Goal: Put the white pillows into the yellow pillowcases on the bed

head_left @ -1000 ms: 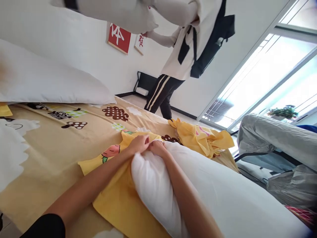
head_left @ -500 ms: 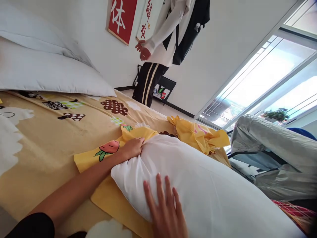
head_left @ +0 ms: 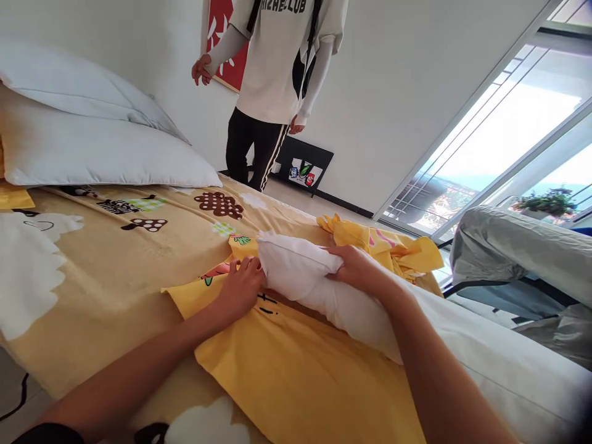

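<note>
A white pillow (head_left: 298, 262) lies folded over on a yellow pillowcase (head_left: 319, 376) printed with carrots. My left hand (head_left: 243, 285) is closed, its curled fingers gripping the pillowcase's edge beside the pillow's narrow end. On the other side, my right hand (head_left: 355, 266) pinches the pillow's near edge, which is raised and turned back. Much of the pillowcase shows under and in front of the pillow. My right forearm covers part of the pillow's middle.
A tan patterned bedsheet (head_left: 115, 265) covers the bed. White pillows (head_left: 111, 151) are stacked at the left, and crumpled yellow cloth (head_left: 383, 243) lies beyond my right hand. A person (head_left: 277, 74) stands past the bed. A chair with grey plastic-covered bundles (head_left: 522, 253) is at the right.
My right hand has gone from lying spread on the pillow to gripping its edge. The pillow's near side is folded back, uncovering more pillowcase. The person beyond has turned and moved left.
</note>
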`<state>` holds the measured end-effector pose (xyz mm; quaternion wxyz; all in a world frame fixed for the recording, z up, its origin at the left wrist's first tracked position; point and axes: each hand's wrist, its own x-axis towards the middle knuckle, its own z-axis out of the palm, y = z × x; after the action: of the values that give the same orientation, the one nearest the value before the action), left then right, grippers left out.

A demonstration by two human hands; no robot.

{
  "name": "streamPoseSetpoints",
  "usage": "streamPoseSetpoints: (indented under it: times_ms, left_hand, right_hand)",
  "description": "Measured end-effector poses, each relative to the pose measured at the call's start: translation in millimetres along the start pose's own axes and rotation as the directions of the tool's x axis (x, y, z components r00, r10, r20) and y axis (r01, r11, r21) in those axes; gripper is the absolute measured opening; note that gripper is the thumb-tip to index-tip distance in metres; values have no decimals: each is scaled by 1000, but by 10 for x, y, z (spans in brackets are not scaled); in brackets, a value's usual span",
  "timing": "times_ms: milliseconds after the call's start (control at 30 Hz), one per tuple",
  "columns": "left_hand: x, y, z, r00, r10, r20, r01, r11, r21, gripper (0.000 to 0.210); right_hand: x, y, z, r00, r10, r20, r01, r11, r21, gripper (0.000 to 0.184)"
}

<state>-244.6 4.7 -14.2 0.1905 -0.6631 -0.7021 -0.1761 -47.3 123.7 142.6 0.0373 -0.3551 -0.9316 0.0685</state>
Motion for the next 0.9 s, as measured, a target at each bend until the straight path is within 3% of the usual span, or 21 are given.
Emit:
streamPoseSetpoints:
  times_ms: [100,200,233,300,367,433,567,667,800,900]
  left_hand:
    - [19,-25,8,980,198,25,-196,979,-59,33]
    - [5,-9,33,937,343,72,-339,939,-58,21]
    - [-8,13,33,917,387,98,-382,921,-73,19]
    - [-45,72,4,886,438,149,-422,898,-128,18]
    - [-80,135,-82,886,429,179,-398,899,-184,21]
    - [-92,195,-218,906,389,167,-351,911,-217,26]
    - [21,283,-509,934,342,108,-301,911,-282,29]
    - [160,279,-617,954,287,81,-255,926,-279,33]
    - [222,235,-576,954,297,-40,-296,915,-275,33]
    - [169,331,-494,911,362,-199,-404,880,-251,32]
  right_hand:
    - [159,-13,-75,998,61,-3,-61,991,-122,34]
    - [221,-112,-38,976,121,-184,-178,924,-337,59]
    - [223,-139,4,964,87,-253,-187,896,-404,70]
    - [208,-151,123,946,-94,-311,-92,840,-535,80]
    - [175,-103,256,922,-296,-251,81,778,-623,78]
    - [130,-39,369,911,-371,-180,195,772,-606,73]
    - [40,-63,475,943,-334,-2,304,862,-407,60]
    - [-12,-199,486,933,-327,147,357,891,-280,46]
    - [-54,-302,524,898,-335,285,394,900,-185,41]
    - [-19,-340,609,859,-342,381,428,888,-169,30]
